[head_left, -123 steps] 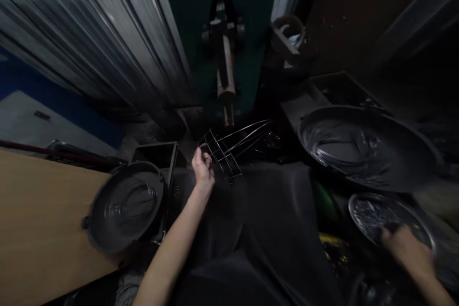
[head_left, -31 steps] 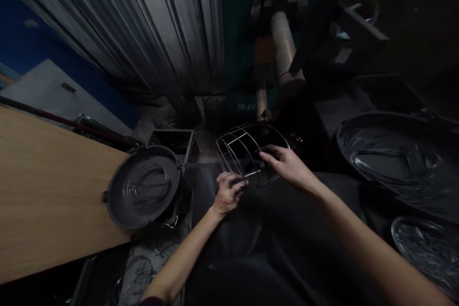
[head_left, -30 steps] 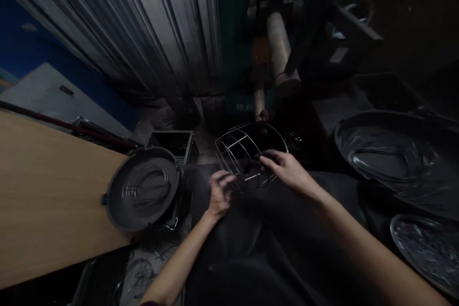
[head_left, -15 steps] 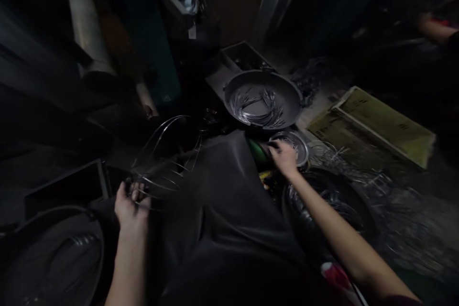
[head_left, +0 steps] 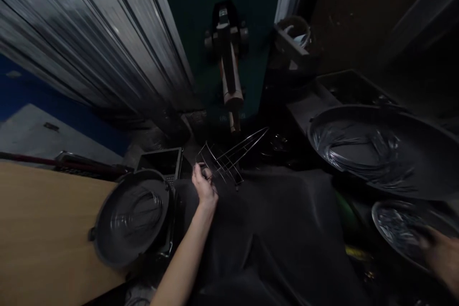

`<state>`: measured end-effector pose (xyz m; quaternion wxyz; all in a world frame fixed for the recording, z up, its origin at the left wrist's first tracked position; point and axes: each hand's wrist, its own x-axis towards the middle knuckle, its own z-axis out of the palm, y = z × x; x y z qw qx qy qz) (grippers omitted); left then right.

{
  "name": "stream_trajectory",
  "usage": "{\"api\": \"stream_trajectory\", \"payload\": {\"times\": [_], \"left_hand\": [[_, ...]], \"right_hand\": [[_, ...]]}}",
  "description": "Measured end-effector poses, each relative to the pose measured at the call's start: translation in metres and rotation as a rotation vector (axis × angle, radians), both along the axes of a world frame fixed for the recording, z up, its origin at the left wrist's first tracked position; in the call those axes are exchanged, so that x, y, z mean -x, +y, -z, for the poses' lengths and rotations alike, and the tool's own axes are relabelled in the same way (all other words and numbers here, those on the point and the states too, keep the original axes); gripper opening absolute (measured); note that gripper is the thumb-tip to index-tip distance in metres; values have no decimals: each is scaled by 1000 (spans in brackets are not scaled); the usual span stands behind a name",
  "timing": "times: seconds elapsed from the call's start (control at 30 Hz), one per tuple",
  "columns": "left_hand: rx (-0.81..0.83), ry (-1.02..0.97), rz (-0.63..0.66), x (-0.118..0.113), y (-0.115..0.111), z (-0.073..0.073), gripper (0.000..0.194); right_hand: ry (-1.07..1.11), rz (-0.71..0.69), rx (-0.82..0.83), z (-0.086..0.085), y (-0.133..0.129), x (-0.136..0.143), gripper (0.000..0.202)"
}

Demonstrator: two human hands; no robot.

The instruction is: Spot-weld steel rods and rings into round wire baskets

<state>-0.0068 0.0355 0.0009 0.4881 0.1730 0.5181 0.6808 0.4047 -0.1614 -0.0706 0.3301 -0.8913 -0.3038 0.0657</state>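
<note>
My left hand (head_left: 204, 185) is closed on the left end of a thin wire frame (head_left: 227, 163), made of bent wires joined by crosspieces. The frame hangs above the far edge of the dark apron or cloth (head_left: 287, 210) over my lap. At the right edge, my right hand (head_left: 442, 256) reaches over a round metal bowl (head_left: 375, 210) of small shiny metal pieces (head_left: 396, 229). Its fingers are blurred and dark, so I cannot make out whether they grip anything. Ahead of my left hand stands a machine (head_left: 231, 71) with a downward-pointing arm on a green body.
A wide dark pan (head_left: 362, 114) at right holds bundled wires (head_left: 344, 155). Another round pan (head_left: 103, 244) with curved wires stands at left, before a black crate (head_left: 179, 153). A wooden board (head_left: 43, 229) lies far left. Corrugated metal sheeting (head_left: 107, 24) rises behind.
The view has swung left, bringing the machine to the middle. My right hand has moved from the bowl's near-left rim to over its contents. My left hand still holds the wire frame.
</note>
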Motion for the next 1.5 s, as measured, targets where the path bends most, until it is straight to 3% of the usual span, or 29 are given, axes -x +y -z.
{"api": "stream_trajectory", "payload": {"times": [0.1,0.13,0.27,0.33,0.43,0.63,0.93,1.5], "left_hand": [[-19,4,-20,0,0,-1,36],[-36,10,-30,0,0,-1,36],[-92,28,-52,-1,1,-4,37],[-92,23,-56,-1,1,-4,36],[-82,35,-68,3,3,-1,36],[-66,177,-65,15,10,5,36],[-40,224,-29,18,18,1,34],[5,217,29,20,33,-4,35]], "right_hand": [[146,-67,-46,-32,49,55,19],[298,-123,-151,-43,71,80,19],[856,-325,-521,-79,153,181,43],[1053,-366,-595,-94,179,217,50],[1223,-406,-644,-110,198,244,55],[1292,-396,-662,-123,203,256,55],[1283,-337,-660,-124,212,266,89],[1279,-295,-647,-119,223,261,84]]}}
